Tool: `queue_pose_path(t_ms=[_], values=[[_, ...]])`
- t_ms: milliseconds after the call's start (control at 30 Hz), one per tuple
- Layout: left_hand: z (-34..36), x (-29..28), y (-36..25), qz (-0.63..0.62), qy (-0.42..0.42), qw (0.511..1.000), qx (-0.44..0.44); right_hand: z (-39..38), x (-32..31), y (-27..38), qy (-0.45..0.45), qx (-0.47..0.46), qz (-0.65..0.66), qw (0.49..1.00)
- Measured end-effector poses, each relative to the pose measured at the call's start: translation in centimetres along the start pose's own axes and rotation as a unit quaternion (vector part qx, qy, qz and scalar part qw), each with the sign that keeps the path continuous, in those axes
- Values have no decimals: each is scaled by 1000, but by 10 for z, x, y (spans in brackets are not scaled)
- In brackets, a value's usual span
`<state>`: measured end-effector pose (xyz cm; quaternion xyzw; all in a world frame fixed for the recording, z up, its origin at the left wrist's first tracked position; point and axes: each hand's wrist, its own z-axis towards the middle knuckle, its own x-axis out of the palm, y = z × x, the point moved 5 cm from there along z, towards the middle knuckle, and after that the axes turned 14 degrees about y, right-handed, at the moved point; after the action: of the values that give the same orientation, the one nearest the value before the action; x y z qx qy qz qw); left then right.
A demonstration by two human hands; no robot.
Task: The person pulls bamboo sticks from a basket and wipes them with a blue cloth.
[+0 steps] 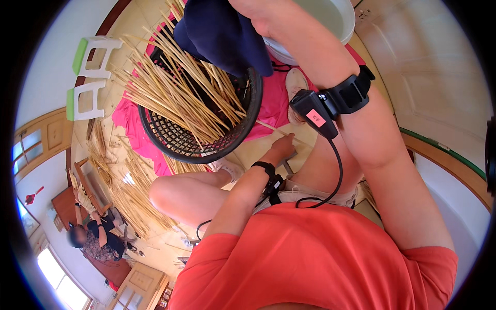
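My left hand [282,148] is low between my knees, its fingers curled. A grey bar-like piece [288,161] shows beside it; whether the hand holds it or anything else I cannot make out. My right forearm [315,57] stretches up past the top edge, and the hand lies outside the picture. Left of that arm, a dark blue cloth [222,36] partly covers a black plastic basket [206,156]. Many long, straw-coloured stalks [181,98] lean in the basket. Black devices are strapped to my right arm [315,111] and left wrist [273,183].
A white tub of pale liquid [330,15] stands beyond my right forearm. Pink cloth [126,116] lies under the basket. Loose stalks [139,194] cover the floor to the left. Two white-and-green stools [88,101] stand at the far left. Another person [98,235] sits holding a bundle of stalks.
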<state>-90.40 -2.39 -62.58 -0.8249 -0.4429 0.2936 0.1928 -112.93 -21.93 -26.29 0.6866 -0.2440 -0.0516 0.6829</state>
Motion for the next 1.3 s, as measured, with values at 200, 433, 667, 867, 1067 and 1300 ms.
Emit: queue_pose_path(t_ms=[200, 433, 667, 867, 1067, 1300], values=[[13, -10, 22, -8, 35, 999, -32, -15, -7, 11, 2, -27, -27, 999], [6, -54, 56, -120, -145, 977, -97, -7, -8, 4, -14, 6, -26, 1000], [8, -61, 75, -165, -213, 941, -206, -11, 7, 10, 37, -50, 55, 997], [8, -47, 57, -107, -123, 974, -159, 0, 6, -2, 46, -28, 70, 996], [-4, -9, 27, -83, -157, 983, -37, -1, 11, -3, 38, -4, 73, 997], [-30, -46, -36, -32, -238, 964, 111, -3, 8, -3, 21, -5, 49, 999]])
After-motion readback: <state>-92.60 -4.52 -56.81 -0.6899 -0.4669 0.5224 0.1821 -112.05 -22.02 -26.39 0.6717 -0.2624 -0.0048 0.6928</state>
